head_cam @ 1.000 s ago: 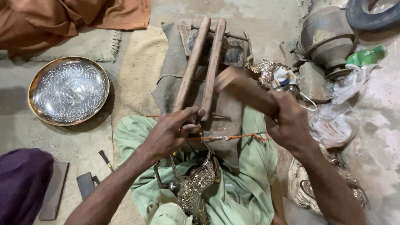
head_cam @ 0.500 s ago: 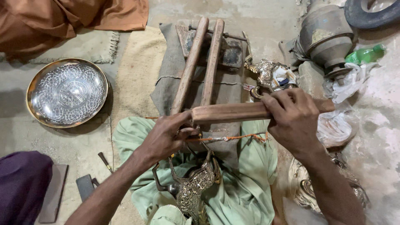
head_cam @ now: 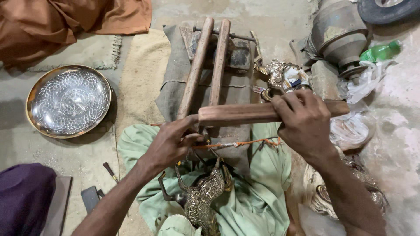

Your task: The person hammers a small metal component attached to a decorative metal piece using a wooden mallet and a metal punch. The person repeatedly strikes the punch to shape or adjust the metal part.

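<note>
My right hand (head_cam: 302, 122) grips a flat wooden mallet-like bar (head_cam: 245, 112), held level across the near ends of two long wooden clamp bars (head_cam: 208, 65) that run away from me. My left hand (head_cam: 173, 142) is closed around a small upright tool or the clamp's near end just under the bar's left end; what it pinches is hidden. An orange cord (head_cam: 245, 143) stretches between my hands. Below my left hand, an ornate engraved brass piece (head_cam: 201, 194) rests on the light green cloth (head_cam: 253, 192) over my lap.
An engraved round metal tray (head_cam: 68, 100) lies on the floor at left. Brown cloth (head_cam: 57, 22) lies at top left. Metal vessels (head_cam: 337, 37), a green bottle (head_cam: 380, 51), plastic bags and more brass pieces (head_cam: 280, 74) crowd the right. Small tools (head_cam: 94, 194) lie lower left.
My right hand has swung the wooden bar from a raised, slanted position down to level across the clamp bars. My left hand has stayed in place.
</note>
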